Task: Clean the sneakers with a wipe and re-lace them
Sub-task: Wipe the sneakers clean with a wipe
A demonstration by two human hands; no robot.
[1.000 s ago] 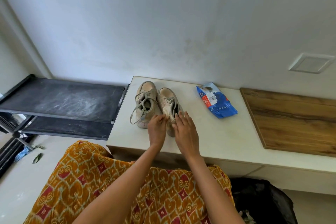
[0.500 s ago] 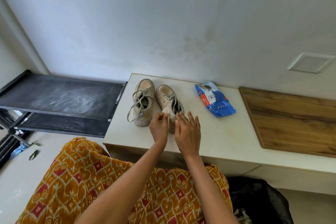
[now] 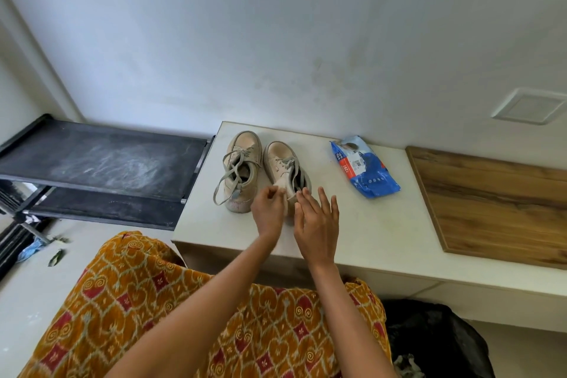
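Left hand (image 3: pixel 267 209): pinching wipe (image 3: pixel 283 187) at right sneaker (image 3: pixel 287 169).
Right hand (image 3: pixel 317 221): fingers straight, empty.
Risk: loose laces (image 3: pixel 228 176) snagging, dragging left sneaker (image 3: pixel 241 169).

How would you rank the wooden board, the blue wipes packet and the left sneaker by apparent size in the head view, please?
1. Wooden board, clearly the largest, though cut off at the right edge.
2. Left sneaker.
3. Blue wipes packet, which looks close to the sneaker in size, so their order is unsure.
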